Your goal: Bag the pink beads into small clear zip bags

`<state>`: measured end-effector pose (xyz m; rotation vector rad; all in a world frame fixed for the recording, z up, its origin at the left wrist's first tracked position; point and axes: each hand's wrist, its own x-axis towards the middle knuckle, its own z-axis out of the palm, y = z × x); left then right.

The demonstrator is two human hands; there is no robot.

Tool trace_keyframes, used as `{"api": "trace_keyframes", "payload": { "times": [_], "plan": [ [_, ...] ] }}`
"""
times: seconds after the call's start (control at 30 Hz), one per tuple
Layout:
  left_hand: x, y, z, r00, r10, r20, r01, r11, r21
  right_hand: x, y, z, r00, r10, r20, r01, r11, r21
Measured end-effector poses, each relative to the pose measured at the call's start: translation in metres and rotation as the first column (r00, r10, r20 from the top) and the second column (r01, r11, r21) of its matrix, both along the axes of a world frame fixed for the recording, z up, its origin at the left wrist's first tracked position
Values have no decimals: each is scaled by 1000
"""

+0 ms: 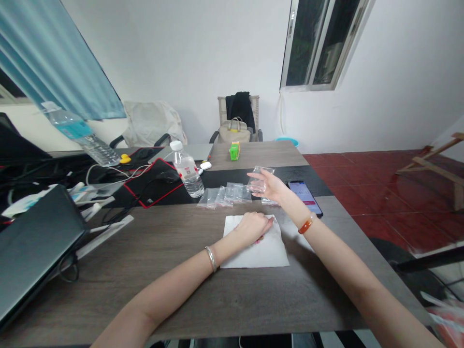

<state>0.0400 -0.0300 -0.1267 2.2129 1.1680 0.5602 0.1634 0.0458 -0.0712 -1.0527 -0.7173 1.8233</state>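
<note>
The wood-grain table fills the view, with a closed dark laptop at nine o'clock from the hands and a red-edged black mouse mat at about ten. A white paper sheet lies flat near the table's middle. A plastic water bottle stands at eleven o'clock, and a smartphone lies at two. Several clear zip bags lie in a loose row at twelve o'clock, while one more clear zip bag rises against the right hand. That hand's fingers are spread, but I cannot tell whether they pinch the bag. The left hand rests relaxed on the paper, gripping nothing visible. The bags should weigh almost nothing and feel soft and slippery, so they may slide or crumple; the firmer sealed edge looks the best place to take hold. Glare hides whether they contain anything, and a pink mark by the left hand is too small to make out.
</note>
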Motion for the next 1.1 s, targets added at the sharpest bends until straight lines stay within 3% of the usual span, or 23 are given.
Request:
{"api": "trace_keyframes", "payload": {
  "times": [0.2,0.37,0.6,0.7,0.8,0.97,1.1],
  "plan": [
    [-2,-2,-1,984,-104,-147,127,979,159,-3,5,-24,965,-60,255,23,989,147],
    [-2,-4,-3,966,-123,-228,185,944,274,-4,8,-37,939,-164,304,85,963,257],
    [-4,-6,-2,955,-122,-269,213,915,341,-8,30,-36,847,-146,512,-93,907,412],
    [-4,-7,-2,952,-126,-280,225,907,357,-11,42,-42,740,-180,648,-167,884,437],
    [-4,-7,-1,932,-119,-341,253,889,381,-13,44,-49,585,-235,776,-247,860,447],
    [-5,-5,-2,927,-88,-364,246,877,413,-14,31,-52,315,-331,889,-417,793,443],
    [-4,-5,-3,931,-79,-357,241,867,436,-15,21,-48,166,-354,920,-560,735,383]
  ]
}}
